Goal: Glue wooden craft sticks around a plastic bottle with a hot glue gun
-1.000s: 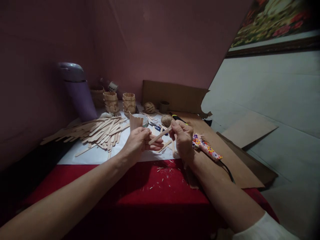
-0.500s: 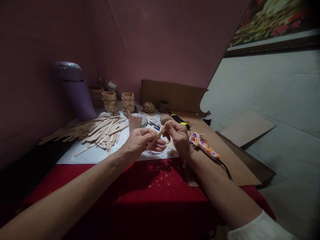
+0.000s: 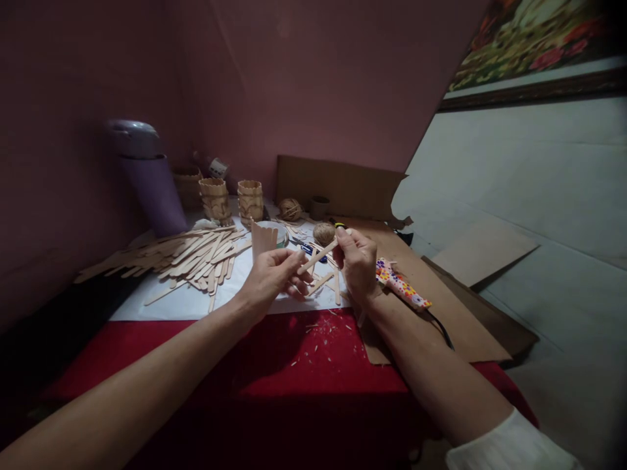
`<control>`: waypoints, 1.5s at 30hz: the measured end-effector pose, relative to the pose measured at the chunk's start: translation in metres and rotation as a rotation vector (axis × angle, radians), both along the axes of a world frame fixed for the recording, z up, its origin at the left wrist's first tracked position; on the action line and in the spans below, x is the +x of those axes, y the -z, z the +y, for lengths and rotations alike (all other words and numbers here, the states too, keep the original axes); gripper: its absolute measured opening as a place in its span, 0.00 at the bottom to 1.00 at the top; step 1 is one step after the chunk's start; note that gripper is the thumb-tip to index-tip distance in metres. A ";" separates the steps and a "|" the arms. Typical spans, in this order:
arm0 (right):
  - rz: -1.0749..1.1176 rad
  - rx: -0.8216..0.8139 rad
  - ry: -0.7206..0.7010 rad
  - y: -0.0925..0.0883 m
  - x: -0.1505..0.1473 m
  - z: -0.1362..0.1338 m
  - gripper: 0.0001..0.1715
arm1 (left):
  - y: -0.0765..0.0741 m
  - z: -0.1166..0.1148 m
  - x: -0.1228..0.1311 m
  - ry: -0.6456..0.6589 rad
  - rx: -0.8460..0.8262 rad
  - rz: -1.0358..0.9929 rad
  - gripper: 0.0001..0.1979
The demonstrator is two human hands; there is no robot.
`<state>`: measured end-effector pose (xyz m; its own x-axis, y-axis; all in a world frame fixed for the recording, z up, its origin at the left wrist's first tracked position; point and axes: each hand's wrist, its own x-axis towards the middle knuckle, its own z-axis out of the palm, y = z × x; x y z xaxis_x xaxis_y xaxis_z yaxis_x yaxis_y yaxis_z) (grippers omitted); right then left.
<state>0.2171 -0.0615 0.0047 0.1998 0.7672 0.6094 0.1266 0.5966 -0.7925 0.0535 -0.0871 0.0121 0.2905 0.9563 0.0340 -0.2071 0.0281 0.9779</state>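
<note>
My left hand (image 3: 274, 277) and my right hand (image 3: 356, 263) hold one wooden craft stick (image 3: 318, 256) between them above the white sheet (image 3: 186, 301). Each hand pinches an end; the stick slants up to the right. Just behind my left hand stands a half-built cup of upright sticks (image 3: 265, 239). A big loose pile of craft sticks (image 3: 181, 258) lies to the left. A few loose sticks (image 3: 329, 284) lie under my hands.
A flowered glue gun (image 3: 402, 286) lies on brown cardboard (image 3: 441, 313) right of my right hand. Two finished stick cups (image 3: 234, 199), twine balls (image 3: 292, 209), a purple flask (image 3: 147, 179) and a cardboard sheet stand at the back. Wood shavings dot the red cloth (image 3: 313, 365).
Both hands have shifted slightly away from me with the stick; the right hand rose a little and the stick's right end now points higher.
</note>
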 end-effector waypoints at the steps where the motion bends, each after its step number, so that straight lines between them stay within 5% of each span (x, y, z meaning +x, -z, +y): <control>1: -0.024 0.010 0.001 0.000 -0.001 -0.001 0.27 | 0.000 0.000 0.000 -0.003 0.022 0.011 0.13; 8: 0.000 0.004 0.008 0.001 0.000 0.002 0.27 | 0.000 0.002 0.000 0.015 -0.019 -0.083 0.02; 16: -0.068 0.041 0.011 0.000 -0.001 -0.005 0.26 | 0.000 0.003 -0.001 0.006 -0.038 -0.074 0.07; 36: -0.041 -0.003 0.049 0.001 -0.001 -0.002 0.26 | 0.000 0.004 0.000 0.021 -0.040 -0.004 0.00; 45: -0.015 -0.013 0.084 0.003 0.000 0.001 0.26 | -0.002 0.004 -0.001 0.025 -0.055 -0.050 0.08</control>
